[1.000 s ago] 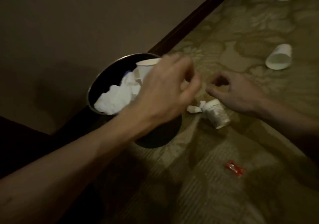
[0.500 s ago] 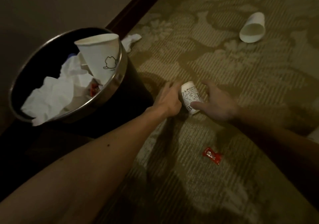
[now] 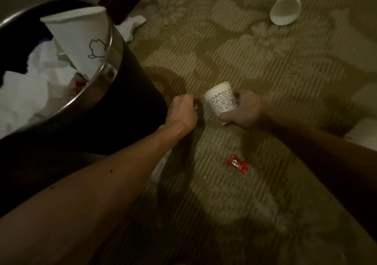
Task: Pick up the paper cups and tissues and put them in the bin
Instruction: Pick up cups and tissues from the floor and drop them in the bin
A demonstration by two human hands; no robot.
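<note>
The right hand [image 3: 246, 109] is gripping a white paper cup [image 3: 221, 101] covered in black doodles and lettering. The left hand [image 3: 183, 111] is curling beside it; whether it is holding anything, I cannot tell.

Right hand [image 3: 247, 110] gripping printed cup [image 3: 221, 100], bin [image 3: 134, 93] nearby

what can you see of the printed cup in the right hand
The printed cup is a white paper cup covered in small black doodles, with dark letters partly hidden by fingers. It looks uncrushed and is tilted, wider end uppermost, leaning toward the bin. The right hand grips it from the right, thumb across its lower side. The left hand, fingers curled, is close on its left, apparently not touching. Whether it rests on the carpet is unclear.
</note>
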